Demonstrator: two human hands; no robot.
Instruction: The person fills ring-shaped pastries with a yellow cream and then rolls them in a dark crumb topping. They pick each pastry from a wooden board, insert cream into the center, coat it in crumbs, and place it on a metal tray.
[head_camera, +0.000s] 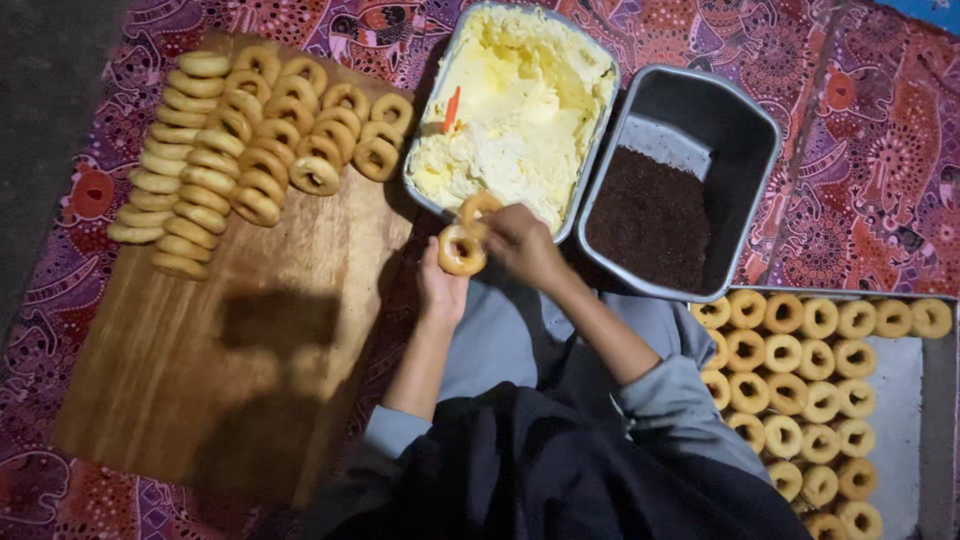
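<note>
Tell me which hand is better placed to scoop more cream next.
Right, likely. The right hand sits at the edge of the cream tray, nearest the cream; the left hand is occupied, its grip on a donut.

A golden ring doughnut (462, 250) is held upright at the near edge of the cream pan, hole facing the camera. A second ring doughnut (478, 206) is held just above, touching it.

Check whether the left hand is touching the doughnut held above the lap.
Touching. The head view shows the left hand gripping the doughnut from below, its fingers wrapped against the underside with no gap.
</note>
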